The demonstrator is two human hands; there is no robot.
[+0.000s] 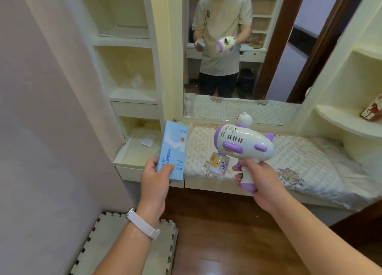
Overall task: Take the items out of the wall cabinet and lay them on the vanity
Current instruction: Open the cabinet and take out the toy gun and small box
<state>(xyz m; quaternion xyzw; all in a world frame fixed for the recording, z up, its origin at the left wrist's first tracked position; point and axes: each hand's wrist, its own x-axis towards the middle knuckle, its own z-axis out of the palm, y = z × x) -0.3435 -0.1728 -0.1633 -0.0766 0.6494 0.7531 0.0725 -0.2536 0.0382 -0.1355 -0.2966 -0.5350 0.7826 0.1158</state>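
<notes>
My left hand [154, 181] grips the lower end of a light blue flat box [173, 148], held upright in front of the left shelves, just left of the vanity's near corner. My right hand [255, 177] holds a white and purple toy bubble gun [244, 142] by its handle, above the quilted cover of the vanity [299, 161]. A small yellow printed bottle [218, 163] hangs under the toy's barrel. The wall cabinet shelves [132, 95] on the left hold a clear plastic piece [137, 81] and a white scrap [148, 141].
A large mirror [237, 47] stands behind the vanity and reflects a person holding both items. Curved shelves on the right carry a red and white box [372, 109]. A foam puzzle mat [128, 243] lies on the dark wooden floor at lower left.
</notes>
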